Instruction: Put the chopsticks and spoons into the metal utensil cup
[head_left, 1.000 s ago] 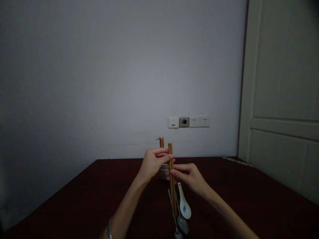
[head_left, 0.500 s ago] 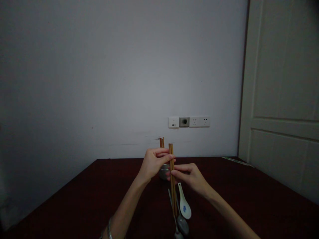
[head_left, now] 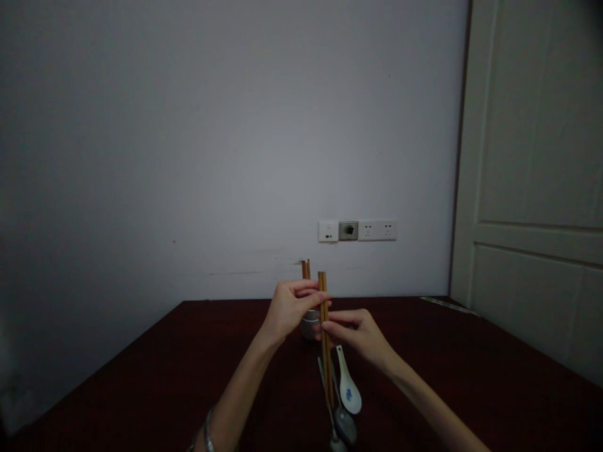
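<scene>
A pair of wooden chopsticks [head_left: 326, 358] stands nearly upright, side by side, in both my hands. My left hand [head_left: 293, 309] pinches them near the top. Lower down, my right hand [head_left: 354, 333] grips the same pair between thumb and fingers. Behind my hands is a small grey cup [head_left: 309, 325], partly hidden, and other chopsticks [head_left: 305, 270] rise above it. Close to the lower ends of the held pair lie a white spoon [head_left: 349, 392] with a blue mark and two metal spoons, one with a dark bowl [head_left: 346, 427], the other [head_left: 336, 444] cut off by the frame's bottom.
The dark red table [head_left: 155, 376] reaches back to a pale wall with sockets [head_left: 377, 230]. A flat patterned strip [head_left: 447, 306] lies at the table's back right edge. On the right stands a white panelled door [head_left: 537, 188].
The upper ends of the held chopsticks have shifted very slightly left. Both hands keep their grip, and the cup and spoons stay where they were.
</scene>
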`<action>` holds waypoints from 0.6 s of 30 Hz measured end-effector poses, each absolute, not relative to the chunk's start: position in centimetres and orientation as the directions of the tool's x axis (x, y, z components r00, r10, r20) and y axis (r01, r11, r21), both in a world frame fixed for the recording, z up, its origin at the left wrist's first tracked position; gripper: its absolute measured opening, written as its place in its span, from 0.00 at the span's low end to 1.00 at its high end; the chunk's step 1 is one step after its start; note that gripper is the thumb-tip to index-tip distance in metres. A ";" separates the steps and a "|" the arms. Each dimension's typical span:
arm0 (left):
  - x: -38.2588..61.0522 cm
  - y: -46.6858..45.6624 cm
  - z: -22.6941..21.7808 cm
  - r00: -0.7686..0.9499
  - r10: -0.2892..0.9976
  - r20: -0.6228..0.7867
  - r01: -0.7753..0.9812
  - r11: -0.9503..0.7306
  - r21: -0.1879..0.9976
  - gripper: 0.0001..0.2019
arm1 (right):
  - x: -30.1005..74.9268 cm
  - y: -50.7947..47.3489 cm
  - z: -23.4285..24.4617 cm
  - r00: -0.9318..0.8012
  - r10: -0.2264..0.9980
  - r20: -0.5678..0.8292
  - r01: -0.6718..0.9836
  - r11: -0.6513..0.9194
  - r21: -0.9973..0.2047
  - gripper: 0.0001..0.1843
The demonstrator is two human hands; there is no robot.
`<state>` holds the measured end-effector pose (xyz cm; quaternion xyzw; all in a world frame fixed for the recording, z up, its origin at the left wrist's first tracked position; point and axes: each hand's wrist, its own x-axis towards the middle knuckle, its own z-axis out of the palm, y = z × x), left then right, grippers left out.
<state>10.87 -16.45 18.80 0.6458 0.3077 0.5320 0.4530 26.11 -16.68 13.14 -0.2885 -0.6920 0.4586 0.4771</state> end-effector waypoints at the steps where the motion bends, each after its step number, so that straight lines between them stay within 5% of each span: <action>1: 10.8 -16.4 18.8 0.243 0.879 0.411 -0.081 -0.403 0.911 0.13 | 26.3 -16.6 13.3 -0.373 0.839 0.396 -0.050 0.408 -0.912 0.20; 11: 10.7 -16.8 19.1 0.317 0.844 0.433 -0.061 -0.437 0.897 0.13 | 28.3 -17.3 20.0 -0.208 0.743 0.636 0.041 0.656 -0.753 0.22; 18: 10.8 -17.3 19.3 0.327 0.836 0.441 -0.086 -0.439 0.895 0.12 | 26.7 -17.4 20.2 -0.160 0.702 0.694 0.036 0.707 -0.707 0.20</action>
